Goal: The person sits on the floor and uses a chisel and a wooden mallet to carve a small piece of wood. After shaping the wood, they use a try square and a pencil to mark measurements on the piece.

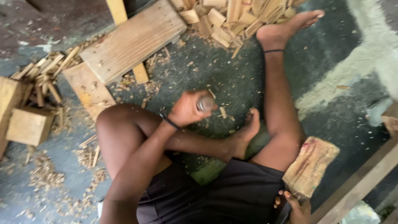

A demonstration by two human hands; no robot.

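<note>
The left hand (188,108) was clenched around a metal tool handle (206,103); the right hand (297,207) pinched a wooden block (311,166) beside the hip. Firm, steady grips suited both.

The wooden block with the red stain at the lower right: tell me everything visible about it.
The wooden block is a short, rough-cut chunk of pale wood with coarse grain and red streaks across its upper face. It is tilted, beside the person's thigh at the lower right of the view. The right hand grips its lower end, fingertips on its edge. Its underside is hidden.
</note>
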